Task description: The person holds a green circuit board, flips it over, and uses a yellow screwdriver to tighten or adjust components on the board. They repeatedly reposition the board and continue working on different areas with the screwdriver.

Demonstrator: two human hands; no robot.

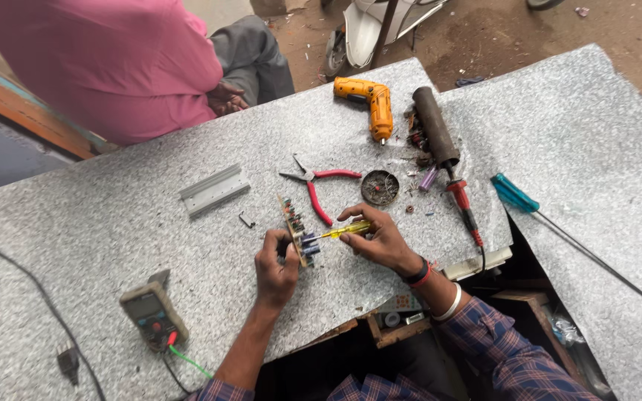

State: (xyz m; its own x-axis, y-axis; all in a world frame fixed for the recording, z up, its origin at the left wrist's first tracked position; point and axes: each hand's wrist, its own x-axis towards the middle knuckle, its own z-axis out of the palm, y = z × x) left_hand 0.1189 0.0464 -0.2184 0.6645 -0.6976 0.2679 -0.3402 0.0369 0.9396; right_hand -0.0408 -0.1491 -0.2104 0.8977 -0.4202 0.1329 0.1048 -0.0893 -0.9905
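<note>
Speckled bench [113,223]; component-studded circuit board [295,230]

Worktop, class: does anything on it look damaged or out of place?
Yes. The grey speckled worktop has a broken, jagged front edge near the person's arms, and the long teal-handled screwdriver lies across the gap to the neighbouring slab.

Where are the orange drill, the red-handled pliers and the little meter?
orange drill [369,100], head view, on its body.
red-handled pliers [319,202], head view, on the lower handle.
meter [153,314], head view, on its face.
</note>
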